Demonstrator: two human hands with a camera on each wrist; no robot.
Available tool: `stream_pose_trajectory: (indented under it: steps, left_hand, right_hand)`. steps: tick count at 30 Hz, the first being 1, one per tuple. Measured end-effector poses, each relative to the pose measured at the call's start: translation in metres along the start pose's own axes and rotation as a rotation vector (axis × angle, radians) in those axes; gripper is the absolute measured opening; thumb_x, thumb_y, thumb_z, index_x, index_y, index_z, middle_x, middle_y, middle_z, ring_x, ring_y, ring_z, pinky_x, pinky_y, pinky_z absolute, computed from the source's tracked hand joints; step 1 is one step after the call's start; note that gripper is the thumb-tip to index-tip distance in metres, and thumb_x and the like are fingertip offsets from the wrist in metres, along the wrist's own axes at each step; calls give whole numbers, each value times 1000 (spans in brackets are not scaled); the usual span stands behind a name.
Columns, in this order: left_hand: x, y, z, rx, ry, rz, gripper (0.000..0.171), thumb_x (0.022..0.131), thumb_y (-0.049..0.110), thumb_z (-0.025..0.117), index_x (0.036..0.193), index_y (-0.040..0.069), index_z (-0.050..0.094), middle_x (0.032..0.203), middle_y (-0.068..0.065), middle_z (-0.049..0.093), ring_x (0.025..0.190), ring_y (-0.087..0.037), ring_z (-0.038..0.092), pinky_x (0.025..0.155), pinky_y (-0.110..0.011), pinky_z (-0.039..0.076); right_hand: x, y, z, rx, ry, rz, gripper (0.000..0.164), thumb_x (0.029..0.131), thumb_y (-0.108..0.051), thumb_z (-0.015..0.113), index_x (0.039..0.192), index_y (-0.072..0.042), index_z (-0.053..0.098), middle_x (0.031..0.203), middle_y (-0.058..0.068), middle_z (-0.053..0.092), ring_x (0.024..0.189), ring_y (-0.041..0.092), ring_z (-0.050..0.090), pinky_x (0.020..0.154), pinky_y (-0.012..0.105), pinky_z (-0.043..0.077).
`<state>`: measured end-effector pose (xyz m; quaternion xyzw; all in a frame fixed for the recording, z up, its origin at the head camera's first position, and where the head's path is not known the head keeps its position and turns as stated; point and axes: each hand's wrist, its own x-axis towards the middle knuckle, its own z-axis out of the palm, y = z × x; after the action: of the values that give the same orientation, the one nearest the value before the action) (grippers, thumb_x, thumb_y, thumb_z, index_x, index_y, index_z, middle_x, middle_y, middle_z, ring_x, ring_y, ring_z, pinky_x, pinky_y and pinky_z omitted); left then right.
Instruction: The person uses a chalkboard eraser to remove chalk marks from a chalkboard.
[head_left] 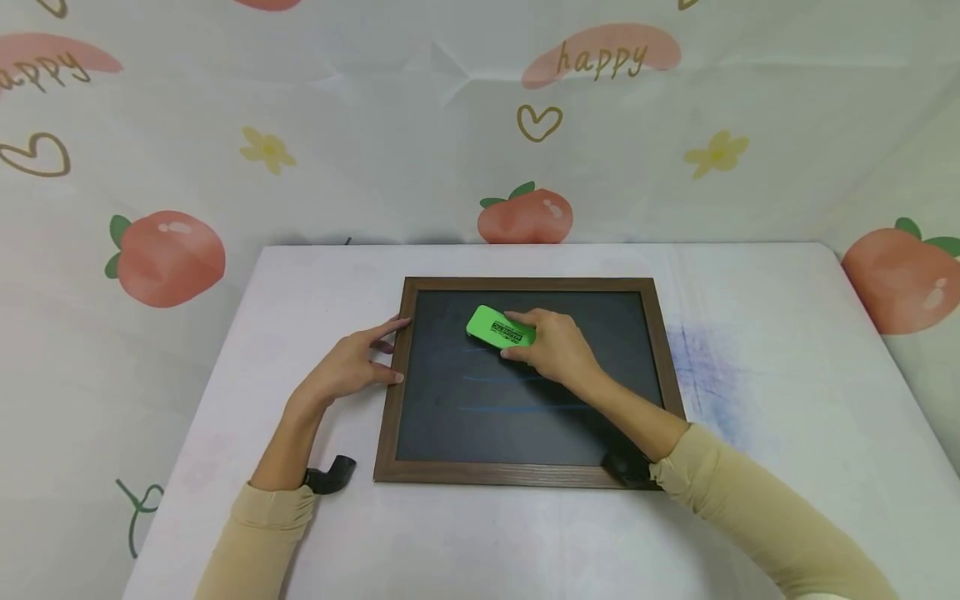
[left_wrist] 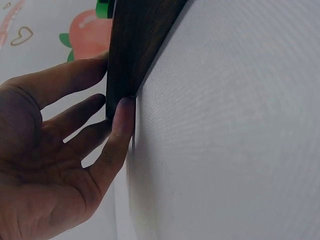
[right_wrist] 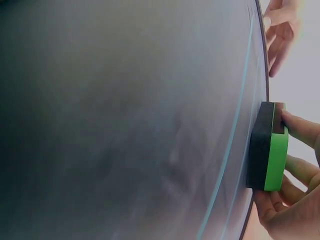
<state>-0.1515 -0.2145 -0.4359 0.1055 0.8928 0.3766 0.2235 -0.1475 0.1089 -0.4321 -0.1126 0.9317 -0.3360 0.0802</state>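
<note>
A wood-framed blackboard [head_left: 442, 433] lies on the white table, with blue chalk-like lines [head_left: 525, 408] running across its dark surface. My right hand [head_left: 558, 346] grips a green board eraser [head_left: 487, 325] by its right end, thumb on the near side and fingers on the far side. In the right wrist view, the eraser's black pad [right_wrist: 260, 145] faces the board, close beside the blue lines. At the frame's left side, my left hand [head_left: 348, 362] touches the wooden edge with extended fingertips. The left wrist view has those fingers [left_wrist: 75, 80] spread along the frame's outer edge [left_wrist: 132, 45].
Blue smudges [head_left: 701, 375] mark the white tabletop [head_left: 480, 542] right of the board. Behind the table hangs a white cloth [head_left: 360, 125] printed with fruit, hearts and flowers. A black wrist device [head_left: 333, 475] juts from the left wrist, and another [head_left: 626, 468] overlaps the frame's lower right.
</note>
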Motion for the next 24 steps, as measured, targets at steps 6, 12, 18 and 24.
stream_pose_trajectory:
  steps: [6,12,18,24]
  left_hand:
    - [0,-1,0,2,6,6,87,79,2,80,154,18,38,133,-24,57,114,-34,60,80,-39,52]
    - [1,-2,1,10,5,9,87,79,3,80,154,18,38,133,-24,57,115,-34,60,81,-41,52]
    - [0,-2,0,28,13,9,87,79,2,79,154,20,39,135,-22,57,120,-35,57,83,-42,51]
    - [0,-2,0,34,10,37,87,79,1,79,154,18,38,138,-23,54,120,-36,56,82,-43,53]
  right_hand:
    - [3,-9,6,19,-38,-55,61,80,-26,85,135,-14,63,126,10,66,96,21,59,75,31,46]
    - [5,-18,10,9,-86,-75,62,80,-25,85,136,-17,62,127,8,66,105,22,60,82,33,49]
    - [7,-26,16,-22,-116,-92,63,80,-28,85,138,-19,61,127,5,65,100,20,59,77,30,48]
    - [9,-30,14,-66,-121,-82,63,78,-29,86,135,-19,64,122,6,67,81,16,59,64,26,47]
